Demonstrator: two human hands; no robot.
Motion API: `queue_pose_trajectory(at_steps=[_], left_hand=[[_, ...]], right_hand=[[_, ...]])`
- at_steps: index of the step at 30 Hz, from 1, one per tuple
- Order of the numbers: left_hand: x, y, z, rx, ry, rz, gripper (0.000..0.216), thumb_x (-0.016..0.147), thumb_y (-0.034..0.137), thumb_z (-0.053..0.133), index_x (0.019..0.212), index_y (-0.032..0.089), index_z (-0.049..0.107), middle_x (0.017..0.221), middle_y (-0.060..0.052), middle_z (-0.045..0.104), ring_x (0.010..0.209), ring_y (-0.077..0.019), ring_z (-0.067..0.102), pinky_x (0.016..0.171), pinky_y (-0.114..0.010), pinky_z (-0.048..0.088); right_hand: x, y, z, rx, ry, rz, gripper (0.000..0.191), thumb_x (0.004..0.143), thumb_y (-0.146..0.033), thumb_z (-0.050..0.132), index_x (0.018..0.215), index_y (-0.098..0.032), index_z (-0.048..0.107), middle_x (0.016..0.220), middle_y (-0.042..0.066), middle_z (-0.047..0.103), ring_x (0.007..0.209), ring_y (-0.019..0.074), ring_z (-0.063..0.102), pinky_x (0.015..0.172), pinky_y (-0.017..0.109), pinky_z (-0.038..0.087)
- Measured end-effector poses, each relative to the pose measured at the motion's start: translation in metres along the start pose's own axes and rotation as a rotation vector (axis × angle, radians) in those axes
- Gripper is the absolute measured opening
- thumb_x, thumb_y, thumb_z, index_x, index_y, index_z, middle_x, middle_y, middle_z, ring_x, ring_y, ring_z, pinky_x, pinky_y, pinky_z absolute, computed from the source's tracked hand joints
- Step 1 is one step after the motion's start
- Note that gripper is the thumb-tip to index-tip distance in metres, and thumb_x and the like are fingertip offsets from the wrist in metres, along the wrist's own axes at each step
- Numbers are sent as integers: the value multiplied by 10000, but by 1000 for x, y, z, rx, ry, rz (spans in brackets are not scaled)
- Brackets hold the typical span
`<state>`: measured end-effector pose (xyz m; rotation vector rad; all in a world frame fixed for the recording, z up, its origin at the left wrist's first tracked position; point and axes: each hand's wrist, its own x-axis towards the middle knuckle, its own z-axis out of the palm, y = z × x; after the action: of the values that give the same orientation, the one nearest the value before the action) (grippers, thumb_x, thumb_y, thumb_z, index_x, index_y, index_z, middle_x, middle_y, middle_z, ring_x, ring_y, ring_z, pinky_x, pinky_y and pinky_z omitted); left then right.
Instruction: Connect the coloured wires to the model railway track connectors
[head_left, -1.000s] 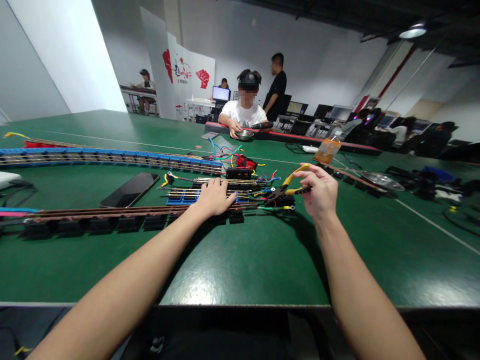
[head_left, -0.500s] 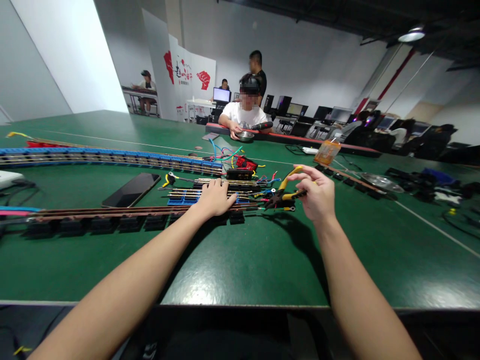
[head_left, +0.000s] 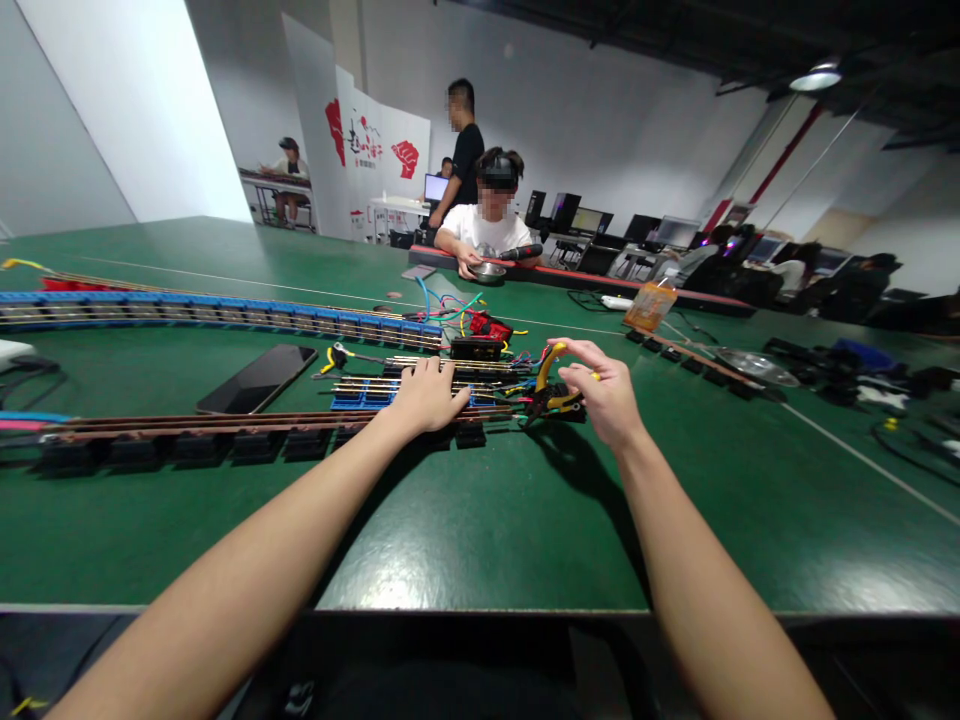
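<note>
My left hand [head_left: 429, 394] lies palm down with its fingers stretched out over a cluster of parallel metal-strip rails. Under and beside it run a long copper-coloured rail [head_left: 225, 424] on black block supports and a short rail with blue supports [head_left: 367, 388]. My right hand [head_left: 609, 395] is closed round a pair of yellow-handled pliers [head_left: 553, 367], with the handles spread apart. The dark jaws point down-left at the right end of the rails, close to a green wire [head_left: 517, 418]. Whether the jaws touch that wire, I cannot tell.
A black phone [head_left: 259, 378] lies left of my hand. Behind it curves a long blue rail [head_left: 225, 316]. Coloured wires and a red block [head_left: 491, 327] sit beyond my hands. A bottle [head_left: 651, 303] and a metal dish [head_left: 757, 366] stand right. Opposite, a person [head_left: 491, 235] holds a bowl.
My right hand and the pliers have moved left, bringing the jaws nearer to the rail ends. My left hand stays on the rails. A standing person in the background has moved left.
</note>
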<state>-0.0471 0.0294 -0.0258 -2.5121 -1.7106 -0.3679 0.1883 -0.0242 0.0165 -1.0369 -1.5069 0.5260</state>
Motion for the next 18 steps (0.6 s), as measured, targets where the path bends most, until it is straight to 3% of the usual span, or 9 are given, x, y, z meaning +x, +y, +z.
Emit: queue_pose_trajectory(at_steps=[12,18], left_hand=[[0,0,1,11,0,2,550,937,512,342,1296,126,497,1295,-188,535,1201,-343,477,956,-485,418],[0,0,1,7,0,2,547,938,508,348,1292,120,503,1297,-189,532,1210,-346,475,959,-488,416]], right_hand=[[-3,3,-3,88,-233,5,317,740,-296,697,1052,-267,743,927,-4,652,575,75,377,502,212,349],[-3,2,-1,201,-287,44,341,721,-232,675,1060,-262,692,1091,8,656,657,99,483,563,226,437]])
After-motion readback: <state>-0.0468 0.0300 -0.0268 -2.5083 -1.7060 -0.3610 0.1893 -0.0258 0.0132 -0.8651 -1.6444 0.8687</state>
